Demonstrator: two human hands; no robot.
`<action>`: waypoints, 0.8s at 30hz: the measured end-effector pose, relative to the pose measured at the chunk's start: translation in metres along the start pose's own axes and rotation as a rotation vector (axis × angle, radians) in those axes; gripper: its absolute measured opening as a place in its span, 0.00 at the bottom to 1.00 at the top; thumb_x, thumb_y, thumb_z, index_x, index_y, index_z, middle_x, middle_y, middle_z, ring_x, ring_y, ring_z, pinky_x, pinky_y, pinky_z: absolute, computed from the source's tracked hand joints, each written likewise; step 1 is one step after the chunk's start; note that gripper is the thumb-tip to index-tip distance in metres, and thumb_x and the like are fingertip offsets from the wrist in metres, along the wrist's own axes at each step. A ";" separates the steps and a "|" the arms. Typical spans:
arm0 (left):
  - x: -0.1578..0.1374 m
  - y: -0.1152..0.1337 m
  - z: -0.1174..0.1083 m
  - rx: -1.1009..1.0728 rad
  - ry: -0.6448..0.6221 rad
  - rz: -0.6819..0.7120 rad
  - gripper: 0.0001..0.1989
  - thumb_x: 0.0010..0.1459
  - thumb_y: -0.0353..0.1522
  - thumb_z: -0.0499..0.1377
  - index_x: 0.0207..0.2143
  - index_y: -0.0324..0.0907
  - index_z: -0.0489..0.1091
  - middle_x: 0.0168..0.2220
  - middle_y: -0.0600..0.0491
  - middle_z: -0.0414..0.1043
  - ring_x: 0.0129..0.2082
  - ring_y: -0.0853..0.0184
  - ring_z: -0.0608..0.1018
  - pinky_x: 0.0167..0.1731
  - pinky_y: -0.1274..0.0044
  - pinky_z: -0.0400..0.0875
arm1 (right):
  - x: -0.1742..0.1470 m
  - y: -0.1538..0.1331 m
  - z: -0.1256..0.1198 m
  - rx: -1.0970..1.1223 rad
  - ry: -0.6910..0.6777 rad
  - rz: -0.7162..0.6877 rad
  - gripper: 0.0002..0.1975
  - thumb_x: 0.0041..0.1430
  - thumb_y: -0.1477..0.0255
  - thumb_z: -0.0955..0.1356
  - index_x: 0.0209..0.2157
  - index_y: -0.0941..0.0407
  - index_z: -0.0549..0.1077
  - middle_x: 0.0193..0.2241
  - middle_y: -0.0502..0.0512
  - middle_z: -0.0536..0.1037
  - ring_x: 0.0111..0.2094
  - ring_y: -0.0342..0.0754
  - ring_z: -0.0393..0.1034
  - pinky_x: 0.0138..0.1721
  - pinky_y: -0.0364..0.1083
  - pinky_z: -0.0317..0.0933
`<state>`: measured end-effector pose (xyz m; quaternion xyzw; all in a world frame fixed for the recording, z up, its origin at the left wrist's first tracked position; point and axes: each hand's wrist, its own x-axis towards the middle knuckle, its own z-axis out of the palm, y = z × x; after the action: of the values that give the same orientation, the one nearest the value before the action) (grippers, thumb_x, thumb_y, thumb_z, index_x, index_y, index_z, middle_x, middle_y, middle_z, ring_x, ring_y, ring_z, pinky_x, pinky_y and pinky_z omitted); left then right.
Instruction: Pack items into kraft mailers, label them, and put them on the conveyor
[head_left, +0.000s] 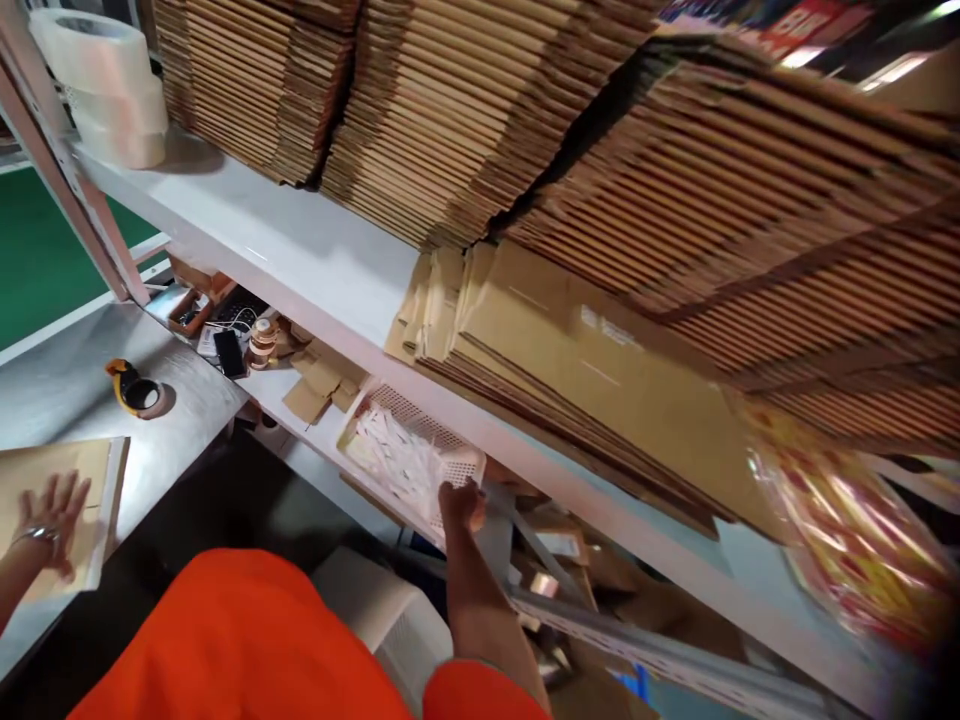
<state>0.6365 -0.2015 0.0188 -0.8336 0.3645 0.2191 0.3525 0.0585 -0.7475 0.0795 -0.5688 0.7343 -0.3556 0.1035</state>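
My left hand (51, 525) lies flat with spread fingers on a flat brown cardboard piece (105, 470) with a pale strip along its edge, resting on the metal table. A bracelet is on that wrist. My right hand (461, 503) reaches under the shelf and is closed at the near right corner of a white perforated plastic basket (469, 465). Its fingertips are partly hidden. Inside the basket lie many thin white strips (397, 455). A tape dispenser (137, 390) with a roll of tape sits on the table beyond my left hand.
Stacks of folded cardboard boxes (465, 100) and loose flat cartons (577, 330) fill the white shelf (300, 235) above. Rolls of clear tape (120, 100) stand at its left end. A phone (229, 354) lies on the lower shelf. A white bin (375, 600) is below.
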 end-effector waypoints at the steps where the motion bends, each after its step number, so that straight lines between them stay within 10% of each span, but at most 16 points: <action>1: 0.000 0.000 -0.004 0.007 -0.023 -0.007 0.80 0.29 0.45 0.79 0.85 0.49 0.51 0.85 0.37 0.24 0.86 0.31 0.35 0.76 0.35 0.37 | 0.004 0.001 0.001 -0.020 -0.010 0.001 0.22 0.62 0.57 0.70 0.45 0.61 0.85 0.44 0.77 0.82 0.47 0.68 0.78 0.50 0.67 0.71; 7: -0.022 0.003 -0.034 -0.205 -0.054 0.081 0.89 0.23 0.50 0.84 0.85 0.37 0.48 0.84 0.23 0.27 0.83 0.19 0.32 0.74 0.31 0.30 | -0.047 -0.031 0.056 0.113 -0.315 -0.308 0.27 0.64 0.54 0.67 0.51 0.61 0.81 0.49 0.74 0.84 0.41 0.58 0.77 0.49 0.60 0.75; 11: -0.015 0.000 -0.034 -0.451 -0.052 0.107 0.93 0.24 0.59 0.84 0.86 0.35 0.44 0.84 0.19 0.30 0.83 0.17 0.33 0.73 0.30 0.23 | -0.188 -0.075 0.127 0.354 -0.864 -0.665 0.29 0.70 0.49 0.65 0.55 0.57 0.81 0.55 0.72 0.84 0.44 0.57 0.82 0.47 0.58 0.81; 16: 0.012 0.003 -0.004 -0.498 -0.019 0.120 0.90 0.29 0.63 0.81 0.86 0.38 0.45 0.85 0.25 0.32 0.84 0.22 0.33 0.73 0.31 0.18 | -0.396 -0.151 0.171 0.427 -1.387 -1.032 0.27 0.73 0.56 0.66 0.65 0.55 0.78 0.72 0.69 0.76 0.77 0.67 0.66 0.76 0.68 0.65; 24: 0.036 0.011 0.034 -0.513 0.085 0.229 0.87 0.30 0.53 0.85 0.86 0.38 0.46 0.86 0.30 0.32 0.85 0.26 0.35 0.76 0.31 0.24 | -0.534 -0.227 0.203 0.119 -1.542 -1.252 0.50 0.69 0.50 0.74 0.77 0.70 0.60 0.82 0.83 0.51 0.84 0.79 0.40 0.81 0.76 0.38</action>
<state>0.6473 -0.1980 -0.0309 -0.8575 0.4032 0.3072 0.0876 0.5212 -0.3667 -0.0576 -0.9233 0.0145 0.0845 0.3745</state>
